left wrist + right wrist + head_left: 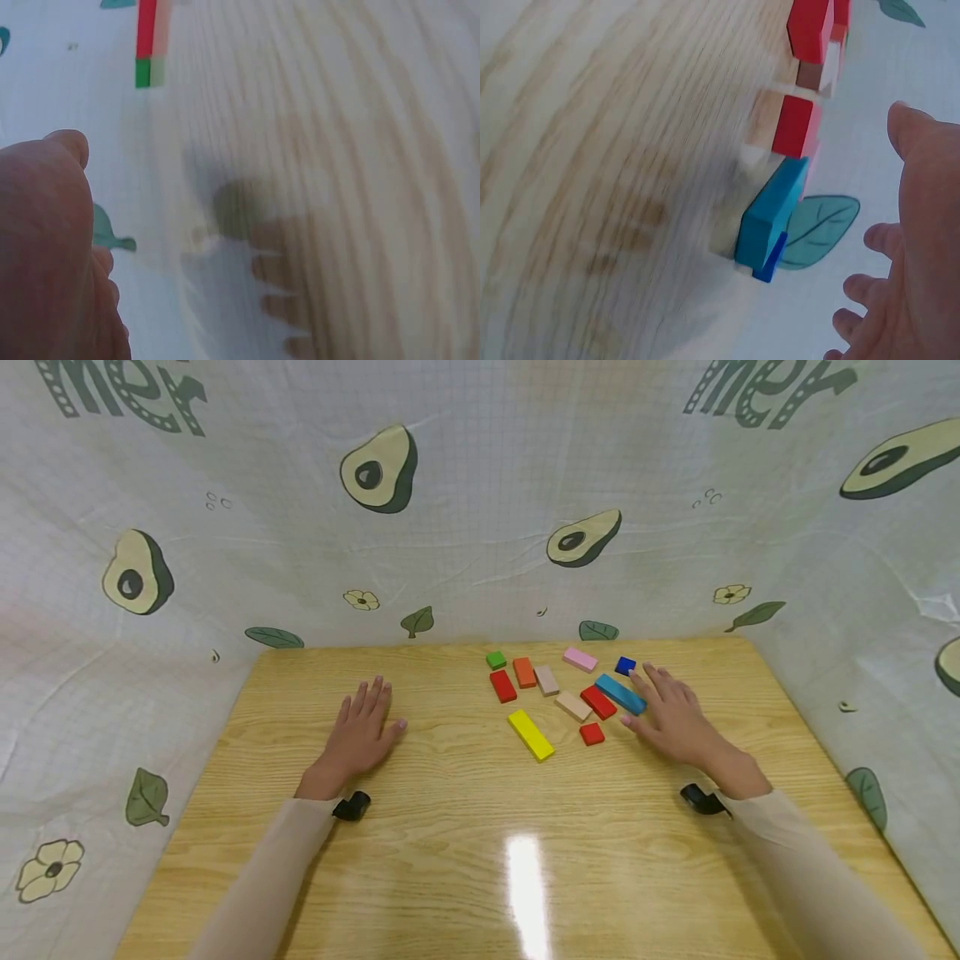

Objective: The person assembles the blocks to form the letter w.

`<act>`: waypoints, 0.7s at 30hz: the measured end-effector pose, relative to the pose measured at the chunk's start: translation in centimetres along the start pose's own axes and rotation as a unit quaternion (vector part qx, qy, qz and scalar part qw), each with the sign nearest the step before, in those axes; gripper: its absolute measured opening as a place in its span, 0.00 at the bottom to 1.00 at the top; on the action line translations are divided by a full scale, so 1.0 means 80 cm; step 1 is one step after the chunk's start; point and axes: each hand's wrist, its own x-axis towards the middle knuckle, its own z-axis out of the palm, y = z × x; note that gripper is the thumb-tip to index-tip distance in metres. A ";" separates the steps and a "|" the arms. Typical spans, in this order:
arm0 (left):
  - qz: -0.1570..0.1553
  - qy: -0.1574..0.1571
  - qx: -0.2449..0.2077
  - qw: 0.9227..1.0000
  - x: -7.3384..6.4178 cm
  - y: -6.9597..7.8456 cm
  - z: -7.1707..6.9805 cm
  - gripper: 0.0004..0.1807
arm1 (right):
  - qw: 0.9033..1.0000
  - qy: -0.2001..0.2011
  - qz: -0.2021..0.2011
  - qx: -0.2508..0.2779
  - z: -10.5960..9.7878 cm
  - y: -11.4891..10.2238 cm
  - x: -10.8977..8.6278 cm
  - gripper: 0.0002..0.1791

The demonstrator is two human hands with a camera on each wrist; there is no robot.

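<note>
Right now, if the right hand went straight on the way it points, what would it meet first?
Likely the dark blue block, just beyond the right hand; height is unclear, so the hand might pass over.

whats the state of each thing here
left hand: fingers extended, holding nothing
right hand: fingers extended, holding nothing
yellow block: lying flat
light blue block: lying flat
three red blocks: not held
two beige blocks: lying flat
pink block: lying flat
orange block: lying flat
green block: not held
dark blue block: not held
patterned sheet: hanging, creased
</note>
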 end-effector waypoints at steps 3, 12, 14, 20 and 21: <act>0.008 -0.001 0.006 1.000 0.002 0.008 0.004 0.43 | 1.000 0.002 -0.009 -0.001 0.003 -0.006 0.003 0.45; 0.030 0.000 0.011 0.999 0.007 0.029 0.015 0.43 | 1.000 -0.016 -0.025 -0.006 0.005 -0.022 0.009 0.45; 0.033 -0.006 0.015 0.999 0.008 0.036 0.017 0.43 | 0.999 -0.015 -0.032 -0.005 0.007 -0.024 0.011 0.45; 0.051 -0.022 0.018 0.998 0.009 0.054 0.024 0.44 | 0.999 -0.013 -0.043 -0.002 0.015 -0.033 0.014 0.43; 0.053 -0.027 0.017 0.998 0.009 0.057 0.025 0.44 | 0.999 -0.013 -0.044 -0.003 0.016 -0.035 0.015 0.43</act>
